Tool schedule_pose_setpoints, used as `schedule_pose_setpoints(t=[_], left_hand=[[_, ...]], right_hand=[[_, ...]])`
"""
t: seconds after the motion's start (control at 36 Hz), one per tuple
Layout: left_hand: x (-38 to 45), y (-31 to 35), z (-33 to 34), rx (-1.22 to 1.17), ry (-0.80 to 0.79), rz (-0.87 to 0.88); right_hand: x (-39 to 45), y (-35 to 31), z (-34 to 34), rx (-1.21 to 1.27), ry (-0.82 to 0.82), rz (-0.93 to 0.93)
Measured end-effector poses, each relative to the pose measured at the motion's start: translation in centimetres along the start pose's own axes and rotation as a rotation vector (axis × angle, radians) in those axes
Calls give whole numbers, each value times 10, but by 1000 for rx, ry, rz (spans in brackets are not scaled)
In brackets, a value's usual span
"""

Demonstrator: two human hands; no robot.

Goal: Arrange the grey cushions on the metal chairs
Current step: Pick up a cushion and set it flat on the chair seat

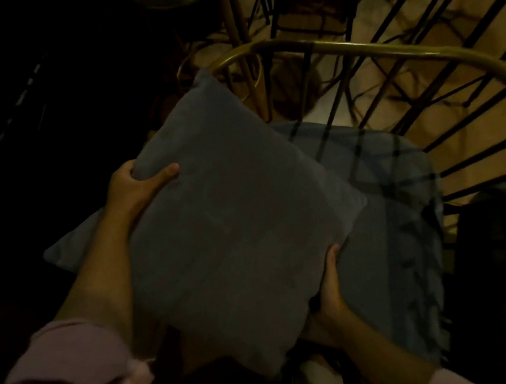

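i have the square grey fabric cushion (229, 212) up in both hands, held tilted over the metal chair with the brass-coloured curved top rail and thin black spindles (355, 49). my left hand (130, 189) has its grip pinching the cushion's upper left edge, thumb on the face and fingers wrapped behind. my right hand (329, 295) cups the lower right edge, thumb pressed on the side, the rest hidden underneath. a second grey cushion corner (68, 248) pokes out below my left forearm, and a flat blue-grey seat pad (398, 210) lies on the chair seat.

to place it well, i judge i should carry it forward over the pad, turn it so its edges run square with the seat, stand it against the spindles, then let go with both hands together so it doesn't slump sideways. the light is dim, so i would go slowly.
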State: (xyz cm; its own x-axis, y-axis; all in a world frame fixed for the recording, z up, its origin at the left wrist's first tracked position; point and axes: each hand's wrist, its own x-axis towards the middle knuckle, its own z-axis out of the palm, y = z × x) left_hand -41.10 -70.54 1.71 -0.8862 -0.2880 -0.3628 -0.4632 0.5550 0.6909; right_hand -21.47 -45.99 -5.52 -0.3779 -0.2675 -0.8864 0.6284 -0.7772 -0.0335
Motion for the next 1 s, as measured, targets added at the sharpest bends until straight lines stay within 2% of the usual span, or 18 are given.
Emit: schedule_pose_setpoints(t=[0.03, 0.06, 0.11, 0.19, 0.36, 0.5, 0.75, 0.89, 1.0], left_hand=[[-9, 1, 7, -34, 2, -16], [-16, 2, 16, -60, -2, -29], [-31, -3, 39, -99, -20, -69], [-51, -17, 79, -164, -68, -148], [-78, -51, 132, -264, -208, -298], [-87, -81, 143, -276, -248, -349], [-86, -117, 156, -198, -381, -363], [-86, -118, 158, -162, -381, -356], [-96, -110, 160, -151, -261, -323]], right_hand=[[-8, -9, -16, -109, 87, -54], [-16, -17, -26, -95, 188, -191], [-16, -48, -58, -213, 298, -342], [-23, -72, -98, -302, 376, -504], [-25, -120, -154, -438, 431, -550], [-7, -129, -190, -485, 429, -492], [6, -112, -184, -584, 423, -519], [25, -107, -208, -596, 496, -534], [45, -109, -245, -608, 565, -517]])
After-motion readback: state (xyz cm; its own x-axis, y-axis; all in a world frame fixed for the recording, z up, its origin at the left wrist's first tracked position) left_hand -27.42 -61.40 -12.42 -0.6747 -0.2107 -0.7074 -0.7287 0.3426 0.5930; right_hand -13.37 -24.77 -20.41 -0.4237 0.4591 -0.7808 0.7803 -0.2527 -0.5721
